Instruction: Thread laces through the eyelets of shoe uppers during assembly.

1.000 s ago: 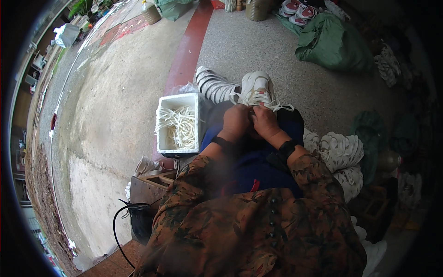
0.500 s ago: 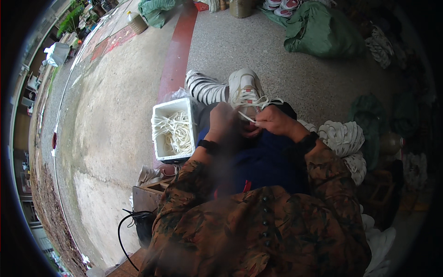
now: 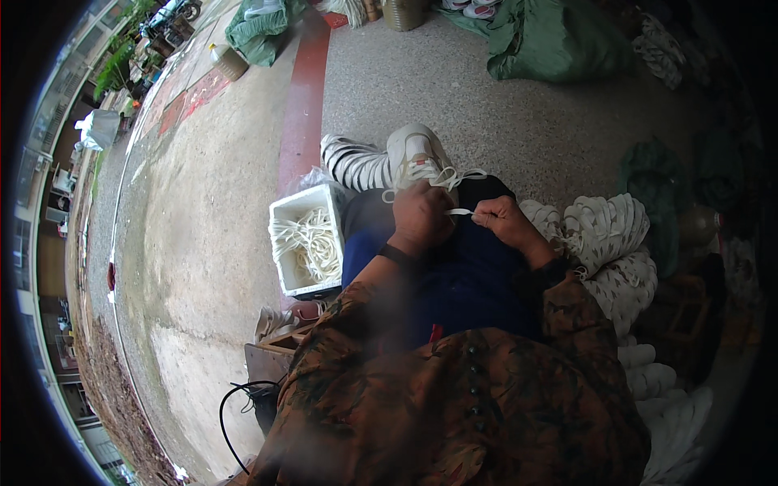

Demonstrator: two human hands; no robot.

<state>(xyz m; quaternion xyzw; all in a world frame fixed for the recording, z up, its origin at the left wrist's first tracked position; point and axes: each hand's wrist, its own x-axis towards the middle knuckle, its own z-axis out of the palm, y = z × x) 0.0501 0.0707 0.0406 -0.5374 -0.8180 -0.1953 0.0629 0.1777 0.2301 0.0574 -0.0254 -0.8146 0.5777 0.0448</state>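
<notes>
A cream-white sneaker [image 3: 417,146] rests by my knees with its toe pointing away from me, loose lace loops lying over its front. Just on the near side of it, my left hand [image 3: 421,217] is closed on a white shoelace [image 3: 459,212]. To the right, my right hand [image 3: 509,222] pinches the same lace, and a short length of it stretches between my two hands. My left fingers partly hide the sneaker's near end. At my left stands a white foam box [image 3: 283,271] with many white laces [image 3: 312,243] inside.
A black-and-white striped bundle [image 3: 355,164] lies beside the sneaker. Bundled white shoe pieces [image 3: 604,231] are heaped at my right. A green sack [image 3: 559,44] lies ahead. A wooden box [image 3: 271,360], shoes [image 3: 275,322] and a black cable [image 3: 225,413] sit at lower left.
Both hands have come nearer to me, away from the sneaker. My left hand has moved right, and my right hand has shifted further right, the lace held between them.
</notes>
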